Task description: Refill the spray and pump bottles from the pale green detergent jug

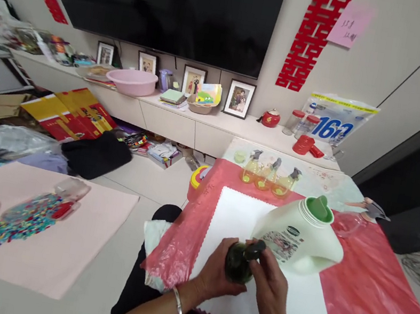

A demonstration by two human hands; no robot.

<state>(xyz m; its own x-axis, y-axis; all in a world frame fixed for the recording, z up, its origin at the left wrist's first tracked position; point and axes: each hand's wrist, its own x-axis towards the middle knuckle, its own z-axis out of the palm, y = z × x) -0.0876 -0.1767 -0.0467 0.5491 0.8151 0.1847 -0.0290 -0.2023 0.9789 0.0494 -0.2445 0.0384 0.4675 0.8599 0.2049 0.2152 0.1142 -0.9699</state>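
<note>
My left hand [213,270] is wrapped round a dark green pump bottle [236,265], above the white sheet near the table's front. The fingers of my right hand [271,284] close on its dark pump head [254,249]; whether the pump is screwed down cannot be seen. Just beyond stands a big pale green detergent jug [312,245] with a green spout [318,207] in its uncapped mouth. Three clear spray bottles [266,178] holding yellowish liquid stand at the table's far side. Another spray bottle [353,223], pinkish through its wall, is partly hidden behind the jug.
Red plastic film [380,295] covers the table, with a white scalloped sheet [231,220] on it. A small greenish cup [240,156] stands by the spray bottles. At left, a pink sheet [95,229] bears scattered coloured pieces [26,217]. Behind runs a low cabinet [175,124].
</note>
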